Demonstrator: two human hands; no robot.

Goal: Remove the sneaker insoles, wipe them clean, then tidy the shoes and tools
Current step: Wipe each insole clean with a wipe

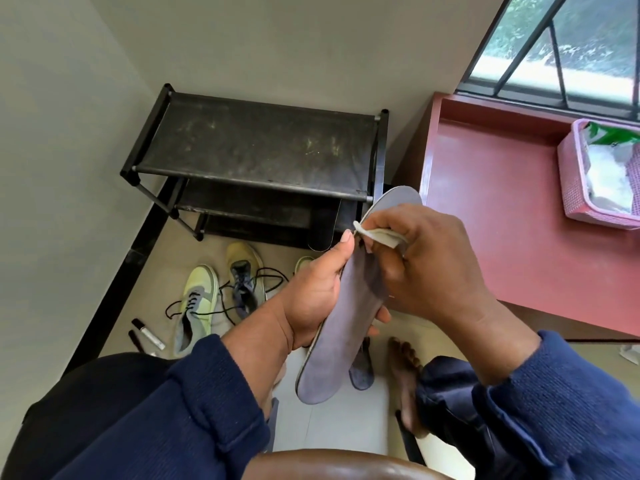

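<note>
The left hand grips a grey insole at its middle, fingers curled under it and thumb along the edge, so the insole is held in the air in front of the black shoe rack, toe end up near the rack's right post. The right hand pinches a small white wipe betw. thumb and fingers and presses it on the upper part of the insole.

On the floor just in front of the rack lie two yellow-green sneakers w/ loose black laces, side by side; a third shoe toe shows partly behind the left hand. A second grey insole lies on the floor under the held one, mostly hidden. Left of the sneakers, further from the rack, lie two marker-like pens. A dark insole-shaped piece leans at the rack's lower shelf, right side.

Right of the rack stands a red desk; on it, at the far right, a pink basket w/ plastic bags inside. A bare foot rests on the floor.
</note>
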